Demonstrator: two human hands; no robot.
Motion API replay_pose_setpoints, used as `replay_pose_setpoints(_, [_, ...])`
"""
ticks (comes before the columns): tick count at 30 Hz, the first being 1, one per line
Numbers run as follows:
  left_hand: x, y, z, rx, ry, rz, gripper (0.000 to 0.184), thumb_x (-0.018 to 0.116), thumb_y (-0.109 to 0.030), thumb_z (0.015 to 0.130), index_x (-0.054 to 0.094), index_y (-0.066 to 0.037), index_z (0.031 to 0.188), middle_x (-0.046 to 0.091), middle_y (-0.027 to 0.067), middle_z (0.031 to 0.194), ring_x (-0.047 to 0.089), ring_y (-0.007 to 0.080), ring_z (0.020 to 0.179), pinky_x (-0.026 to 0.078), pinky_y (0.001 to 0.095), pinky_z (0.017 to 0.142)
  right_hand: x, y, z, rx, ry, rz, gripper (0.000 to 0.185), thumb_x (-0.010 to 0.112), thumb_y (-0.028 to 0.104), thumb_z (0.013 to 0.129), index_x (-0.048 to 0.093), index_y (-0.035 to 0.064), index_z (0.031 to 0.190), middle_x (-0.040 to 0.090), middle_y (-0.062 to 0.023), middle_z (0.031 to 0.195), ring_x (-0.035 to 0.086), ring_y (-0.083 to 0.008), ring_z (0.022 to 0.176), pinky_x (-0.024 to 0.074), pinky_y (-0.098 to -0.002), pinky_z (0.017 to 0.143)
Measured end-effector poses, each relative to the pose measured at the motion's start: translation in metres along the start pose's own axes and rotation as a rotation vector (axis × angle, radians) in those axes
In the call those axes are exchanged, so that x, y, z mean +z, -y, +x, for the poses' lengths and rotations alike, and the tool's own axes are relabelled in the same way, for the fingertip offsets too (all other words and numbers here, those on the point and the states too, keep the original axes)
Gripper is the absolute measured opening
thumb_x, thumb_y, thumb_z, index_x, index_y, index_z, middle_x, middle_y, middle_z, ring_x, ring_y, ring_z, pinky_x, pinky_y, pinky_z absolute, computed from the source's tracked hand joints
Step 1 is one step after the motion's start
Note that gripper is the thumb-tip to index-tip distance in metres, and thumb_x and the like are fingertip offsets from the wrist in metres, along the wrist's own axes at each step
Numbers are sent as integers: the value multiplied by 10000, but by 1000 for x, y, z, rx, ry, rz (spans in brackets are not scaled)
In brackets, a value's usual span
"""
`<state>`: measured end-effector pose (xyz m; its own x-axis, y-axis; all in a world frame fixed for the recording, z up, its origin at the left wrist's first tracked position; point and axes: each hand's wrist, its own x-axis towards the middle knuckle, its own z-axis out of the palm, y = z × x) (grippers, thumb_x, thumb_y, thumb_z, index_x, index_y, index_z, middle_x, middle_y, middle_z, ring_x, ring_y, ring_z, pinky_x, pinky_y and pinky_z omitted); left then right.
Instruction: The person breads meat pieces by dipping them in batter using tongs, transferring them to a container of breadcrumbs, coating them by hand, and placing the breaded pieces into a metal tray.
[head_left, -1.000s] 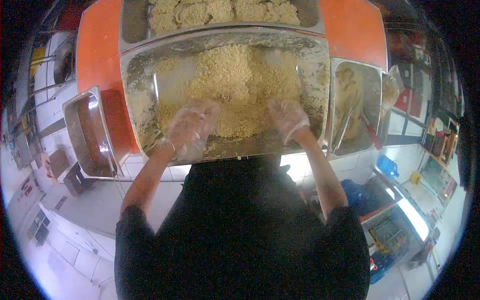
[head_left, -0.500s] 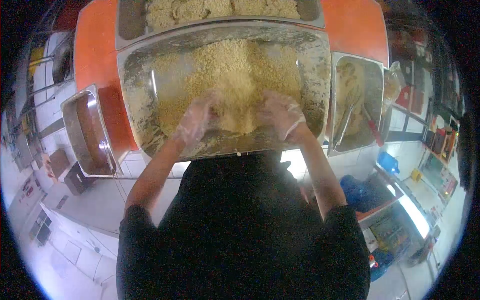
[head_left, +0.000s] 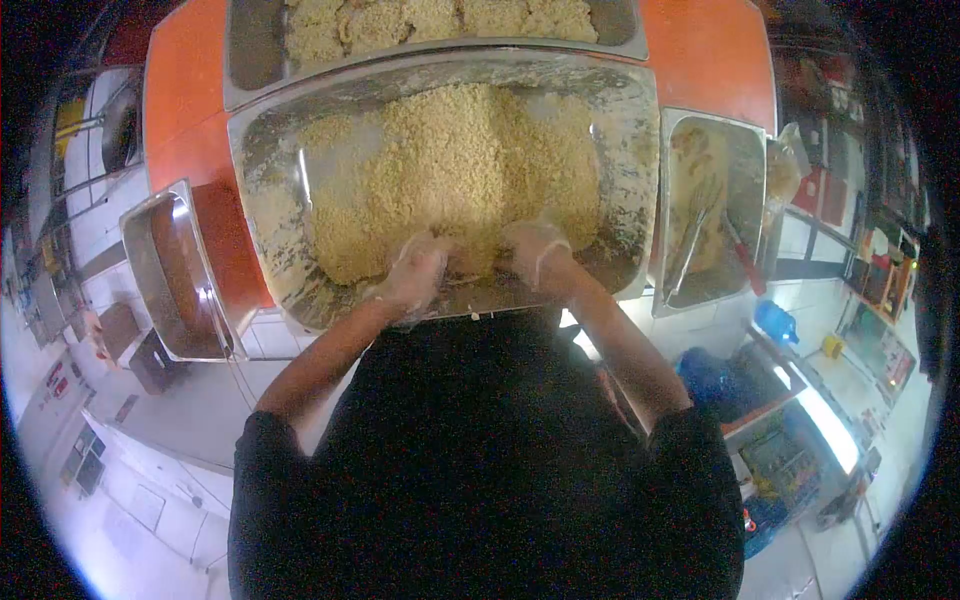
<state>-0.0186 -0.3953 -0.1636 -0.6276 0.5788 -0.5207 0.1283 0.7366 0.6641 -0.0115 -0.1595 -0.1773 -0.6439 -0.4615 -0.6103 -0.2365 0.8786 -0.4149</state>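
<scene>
A large metal pan (head_left: 640, 200) holds a heap of pale yellow, coarse crumbs (head_left: 450, 130), piled highest in the middle and back. My left hand (head_left: 420, 268) and my right hand (head_left: 538, 252), both in thin clear plastic gloves, are low in the crumbs near the pan's front edge. They face each other a short distance apart. Their fingers curl inward into the crumbs, and the fingertips are partly buried. Between the hands a pinkish patch shows; whether it is fingers or something under the crumbs I cannot make out.
Behind stands another metal tray (head_left: 262, 58) with several crumb-covered lumps (head_left: 430, 18). At right, a smaller pan (head_left: 752, 190) holds tongs (head_left: 688, 250) and a red-handled tool (head_left: 745, 262). A narrow metal pan (head_left: 170, 270) sits at left on the orange counter (head_left: 190, 90).
Both hands have moved closer together and nearer the pan's front edge. Crumbs blurred in motion at mid-pan have settled into a heap. My view has shifted slightly.
</scene>
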Motion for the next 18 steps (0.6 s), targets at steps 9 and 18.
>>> replay_pose_setpoints(9, [-44,-18,28,85,-721,108,471,545,-298,857,492,-20,1235,501,157,1246,479,303,1146,351,411,1009,-43,3,-10,506,-675,693,412,463,391,897,569,113,1183,596,-130,1138,567,-327,1041,407,-438,938])
replay_pose_setpoints(18, [-54,-25,118,247,117,381,518,557,-301,847,459,-26,1275,440,135,1326,431,284,1216,314,390,1056,-48,32,80,-155,-591,-101,544,478,403,871,406,110,1324,430,-143,1331,428,-296,1195,380,-416,965])
